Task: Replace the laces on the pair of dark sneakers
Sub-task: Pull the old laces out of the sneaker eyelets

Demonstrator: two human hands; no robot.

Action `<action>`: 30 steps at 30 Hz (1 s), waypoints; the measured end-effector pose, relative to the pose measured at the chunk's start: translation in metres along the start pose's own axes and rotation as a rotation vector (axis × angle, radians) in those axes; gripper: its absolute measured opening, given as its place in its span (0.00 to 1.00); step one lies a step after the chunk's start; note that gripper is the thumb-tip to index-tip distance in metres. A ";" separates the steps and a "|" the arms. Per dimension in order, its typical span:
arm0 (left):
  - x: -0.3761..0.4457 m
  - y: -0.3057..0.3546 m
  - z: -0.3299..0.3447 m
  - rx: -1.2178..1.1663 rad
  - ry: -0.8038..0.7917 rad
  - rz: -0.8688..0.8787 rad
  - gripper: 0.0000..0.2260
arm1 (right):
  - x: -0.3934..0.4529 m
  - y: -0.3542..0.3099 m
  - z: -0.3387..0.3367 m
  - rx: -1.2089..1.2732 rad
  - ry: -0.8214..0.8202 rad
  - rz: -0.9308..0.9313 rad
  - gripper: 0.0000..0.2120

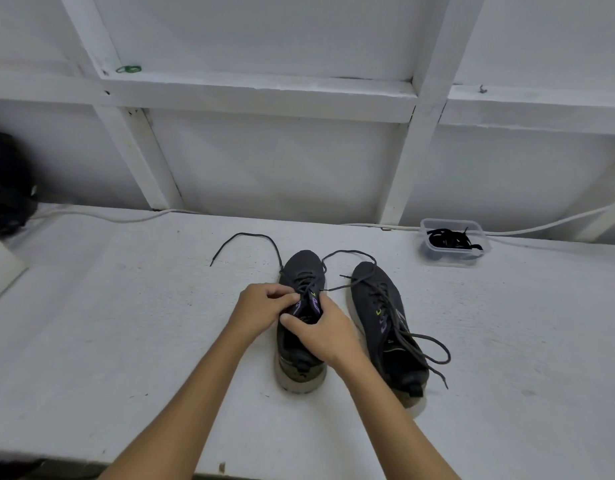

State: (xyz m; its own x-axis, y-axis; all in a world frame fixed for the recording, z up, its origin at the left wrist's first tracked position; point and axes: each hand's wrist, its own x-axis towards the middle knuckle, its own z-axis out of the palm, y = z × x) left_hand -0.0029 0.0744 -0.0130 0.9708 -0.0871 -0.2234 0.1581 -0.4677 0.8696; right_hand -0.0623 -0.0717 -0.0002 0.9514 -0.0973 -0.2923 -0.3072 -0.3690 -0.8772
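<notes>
A person's left hand [264,303] and right hand [320,332] work together over the tongue of the left sneaker [301,317] of a dark pair standing on a white surface [126,323], toes pointing away. The left grip is curled tight, fingers pinching the dark lace [302,280] at the upper eyelets; the right grip, just beside it, has thumb and fingers curled round the shoe's tongue and collar. Beyond the grips, the loosened lace runs forward off the toe, one end [243,240] looping out to the left across the surface, the other arching right toward the second shoe. The right sneaker [385,323] stands just beside the right grip, its own lace [427,351] untied and trailing off its outer side. Farther right and well apart from both grips, a clear plastic tub [453,242] holding black laces [449,239] sits against the white panelled wall [275,161], near a white cable [541,226].
</notes>
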 end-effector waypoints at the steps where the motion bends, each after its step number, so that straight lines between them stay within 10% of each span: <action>1: 0.003 0.001 -0.001 0.026 -0.010 0.000 0.03 | 0.001 0.000 0.002 -0.002 0.009 0.012 0.19; 9: 0.026 0.019 -0.017 0.266 -0.186 0.045 0.05 | 0.010 -0.006 0.013 -0.131 0.028 0.051 0.24; 30: 0.033 0.022 -0.018 -0.030 -0.089 -0.025 0.07 | 0.008 0.003 0.020 -0.152 0.096 -0.012 0.19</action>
State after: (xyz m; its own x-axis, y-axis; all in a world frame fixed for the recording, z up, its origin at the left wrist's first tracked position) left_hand 0.0358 0.0771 0.0064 0.9468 -0.1538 -0.2826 0.1892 -0.4443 0.8757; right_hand -0.0559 -0.0548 -0.0130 0.9548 -0.1775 -0.2384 -0.2963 -0.5052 -0.8105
